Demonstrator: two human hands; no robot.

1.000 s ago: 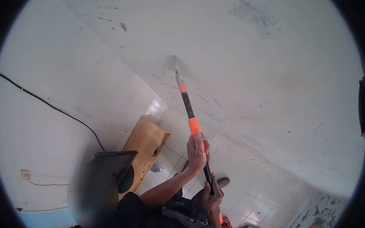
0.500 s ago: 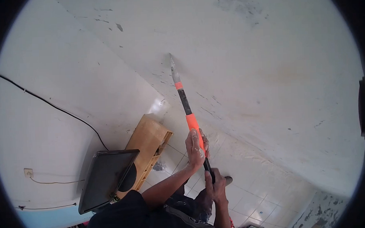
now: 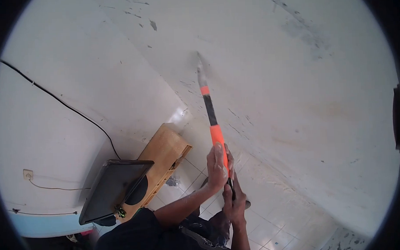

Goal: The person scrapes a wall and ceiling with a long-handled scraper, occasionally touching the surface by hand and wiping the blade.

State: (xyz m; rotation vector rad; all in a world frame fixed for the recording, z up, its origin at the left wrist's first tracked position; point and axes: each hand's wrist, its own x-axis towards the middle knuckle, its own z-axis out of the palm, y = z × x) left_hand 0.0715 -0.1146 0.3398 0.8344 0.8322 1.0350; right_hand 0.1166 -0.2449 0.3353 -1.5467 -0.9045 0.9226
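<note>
A long-handled scraper (image 3: 210,109) with an orange and black handle points up at the white wall (image 3: 269,78). Its grey blade tip meets or nearly meets the wall surface, which carries dark scuffs and chipped spots. Wrapped round the orange grip is my left hand (image 3: 217,169), its fingers dusted white. Lower down, my right hand (image 3: 234,204) is closed on the black end of the same handle. Both palms and part of the grip are hidden by the fingers.
A dark television (image 3: 114,189) stands by a wooden cabinet (image 3: 165,146) on the left. A black cable (image 3: 71,109) runs down the left wall towards it, and a socket (image 3: 28,174) with a cord sits lower. Pale tiles (image 3: 265,228) cover the floor, with whitish dust along the wall's foot.
The view has shifted, so the wall marks appear further right. The scraper stands slightly more upright, its tip a little higher and to the right in view. Both hands keep their hold.
</note>
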